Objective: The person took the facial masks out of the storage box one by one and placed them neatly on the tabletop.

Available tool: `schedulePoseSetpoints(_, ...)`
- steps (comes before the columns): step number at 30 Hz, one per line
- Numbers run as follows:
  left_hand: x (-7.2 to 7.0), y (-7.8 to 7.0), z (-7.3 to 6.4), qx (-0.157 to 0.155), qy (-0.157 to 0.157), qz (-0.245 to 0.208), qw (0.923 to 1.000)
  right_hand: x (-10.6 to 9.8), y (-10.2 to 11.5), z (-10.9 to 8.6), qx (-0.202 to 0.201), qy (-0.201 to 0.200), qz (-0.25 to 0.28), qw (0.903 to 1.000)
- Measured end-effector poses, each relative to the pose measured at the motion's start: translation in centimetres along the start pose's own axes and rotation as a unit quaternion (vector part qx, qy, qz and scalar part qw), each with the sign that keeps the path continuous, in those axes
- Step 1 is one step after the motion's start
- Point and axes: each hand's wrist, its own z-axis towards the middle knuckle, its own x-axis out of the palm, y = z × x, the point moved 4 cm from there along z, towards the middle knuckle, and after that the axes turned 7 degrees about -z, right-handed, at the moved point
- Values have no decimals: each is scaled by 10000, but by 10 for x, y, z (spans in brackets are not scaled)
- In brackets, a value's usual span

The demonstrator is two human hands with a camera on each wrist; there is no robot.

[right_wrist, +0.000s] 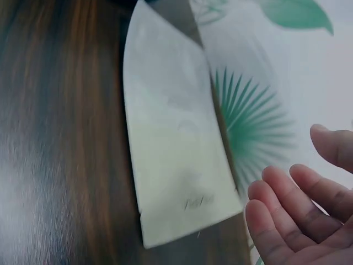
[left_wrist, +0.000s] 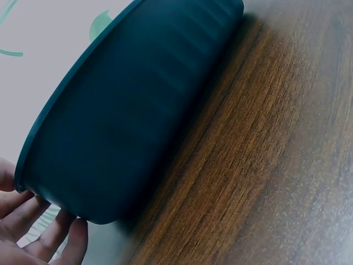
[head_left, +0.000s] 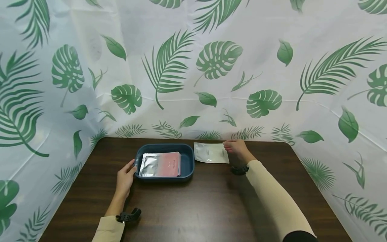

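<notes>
At the left end of the dark blue tray (head_left: pixel 187 164), my left hand (head_left: pixel 125 176) grips the rim. In the left wrist view its fingers (left_wrist: pixel 52 234) bear on the outer wall just below the lip. Inside the tray lie a few flat foil packets (head_left: pixel 164 164), the top one pink and silver. A pale yellow foil packet (head_left: pixel 210 153) lies flat to the right of the tray, by the table's far edge. Over its right end is my right hand (head_left: pixel 237 148), fingers loosely bent and holding nothing. The right wrist view shows the fingertips beside the packet's corner.
Both things stand on a dark brown wooden table (head_left: pixel 193 208). Behind it hangs a white cloth (head_left: pixel 181 60) printed with green leaves, close to the far edge. Each wrist wears a black strap (head_left: pixel 128 215).
</notes>
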Motion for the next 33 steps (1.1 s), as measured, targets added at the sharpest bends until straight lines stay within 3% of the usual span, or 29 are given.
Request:
schedulePoseSetpoints(22, -5, -1, -6, 255, -521, 389, 9976, 38, 44, -20, -449, 312, 184, 9983)
schedulePoseSetpoints(33, -4, -1, -4, 261, -479, 446, 9975, 69, 61, -26, -574, 462, 468, 9962)
